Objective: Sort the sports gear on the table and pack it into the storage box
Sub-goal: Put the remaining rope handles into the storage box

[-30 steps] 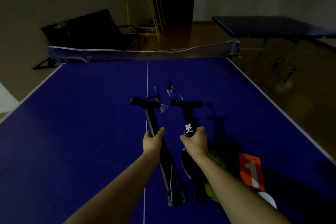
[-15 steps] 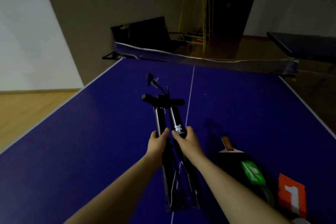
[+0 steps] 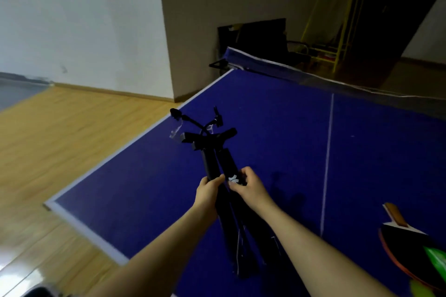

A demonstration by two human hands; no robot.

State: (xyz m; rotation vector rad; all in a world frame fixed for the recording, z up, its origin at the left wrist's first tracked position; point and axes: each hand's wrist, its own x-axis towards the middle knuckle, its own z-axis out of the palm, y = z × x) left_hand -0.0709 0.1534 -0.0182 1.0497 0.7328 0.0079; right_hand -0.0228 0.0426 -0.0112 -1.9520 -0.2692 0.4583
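Two black hand pumps are held side by side above the blue table tennis table [image 3: 277, 140], their T-handles pointing away from me. My left hand [image 3: 208, 190] grips the left pump [image 3: 210, 164] around its barrel. My right hand [image 3: 249, 185] grips the right pump [image 3: 229, 161] at its white logo. Thin hoses curl from the handle ends. A black table tennis paddle [image 3: 407, 246] with a wooden handle lies at the right edge, with a green item [image 3: 436, 260] on it. No storage box can be seen.
The table's net [image 3: 313, 77] stretches across the far end. A wooden floor [image 3: 60, 152] lies to the left, past the table's white-edged corner. A yellow metal frame [image 3: 337, 19] and a dark chair [image 3: 263, 38] stand behind the net.
Both hands have brought the two pumps together and carried them left toward the table's left edge. The view has swung left, so the orange number card is out of sight.
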